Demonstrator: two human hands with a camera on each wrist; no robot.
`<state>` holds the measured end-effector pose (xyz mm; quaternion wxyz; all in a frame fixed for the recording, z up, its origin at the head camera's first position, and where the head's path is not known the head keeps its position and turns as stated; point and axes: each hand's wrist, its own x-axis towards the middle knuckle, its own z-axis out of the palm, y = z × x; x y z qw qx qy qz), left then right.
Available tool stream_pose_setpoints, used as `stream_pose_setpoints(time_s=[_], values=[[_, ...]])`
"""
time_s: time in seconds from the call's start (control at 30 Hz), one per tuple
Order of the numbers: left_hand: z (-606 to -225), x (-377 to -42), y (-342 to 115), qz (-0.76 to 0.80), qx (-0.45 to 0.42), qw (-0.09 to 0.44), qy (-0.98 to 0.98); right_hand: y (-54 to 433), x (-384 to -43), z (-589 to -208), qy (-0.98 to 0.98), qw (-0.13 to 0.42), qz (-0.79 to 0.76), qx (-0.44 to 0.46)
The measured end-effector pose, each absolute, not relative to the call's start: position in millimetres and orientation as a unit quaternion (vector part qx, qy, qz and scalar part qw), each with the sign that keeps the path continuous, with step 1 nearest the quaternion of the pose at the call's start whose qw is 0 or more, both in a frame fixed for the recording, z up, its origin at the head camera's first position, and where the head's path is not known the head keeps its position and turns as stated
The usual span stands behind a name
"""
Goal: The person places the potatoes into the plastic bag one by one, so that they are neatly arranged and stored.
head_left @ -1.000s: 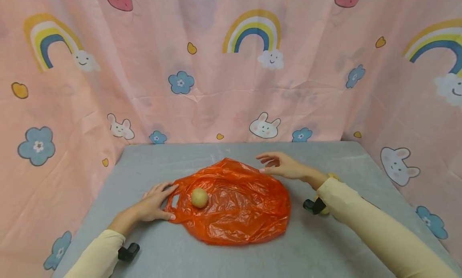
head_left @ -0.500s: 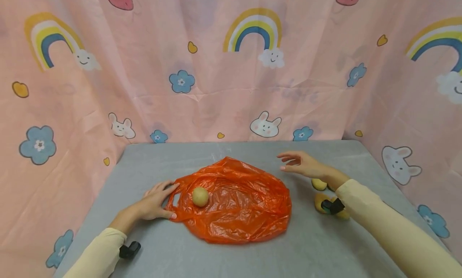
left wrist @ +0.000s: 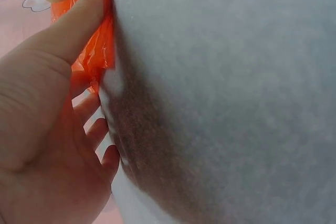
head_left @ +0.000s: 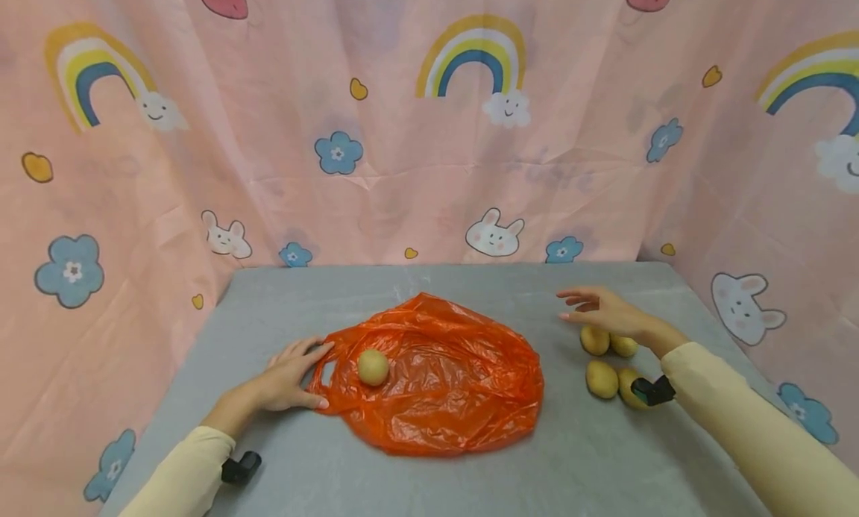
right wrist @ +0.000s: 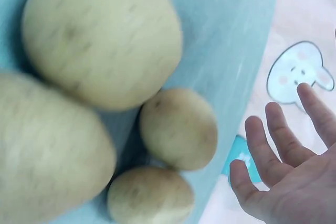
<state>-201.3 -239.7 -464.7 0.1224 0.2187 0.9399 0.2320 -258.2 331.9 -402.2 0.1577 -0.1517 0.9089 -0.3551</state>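
An orange-red plastic bag (head_left: 463,398) lies spread on the grey table, its handle end toward my left hand (head_left: 287,379). That hand rests at the handles, thumb and fingers spread apart, the thumb lying on the plastic in the left wrist view. One round potato (head_left: 372,368) sits on the bag near the handles. My right hand (head_left: 607,312) is held above the table to the right, its fingers loosely bent with nothing in them. Close under it lies a group of several potatoes, among them a front one (head_left: 602,379) and a larger-looking one (right wrist: 102,38) in the right wrist view.
The grey table (head_left: 403,483) ends at a pink curtain (head_left: 416,196) printed with rainbows, rabbits and flowers, which surrounds the back and sides. A black wrist camera (head_left: 241,467) shows below the left wrist, and another (head_left: 654,390) partly covers a potato.
My right hand has moved right, away from the bag to above the potatoes, and its sleeve no longer hides most of them. My left hand, the bag and its potato have stayed in place.
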Motion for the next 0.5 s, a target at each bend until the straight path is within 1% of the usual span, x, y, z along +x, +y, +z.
stream_pose_setpoints(time_s=[0.17, 0.27, 0.5], values=[[-472, -201, -244, 0.235, 0.223, 0.105, 0.940, 341, -254, -401, 0.921, 0.177, -0.319, -0.134], [-473, -202, -244, 0.234, 0.216, 0.110, 0.942, 351, -251, -405, 0.924, 0.179, -0.308, -0.136], [-466, -202, -241, 0.235, 0.211, 0.124, 0.941, 371, -244, -421, 0.930, 0.140, -0.305, -0.153]])
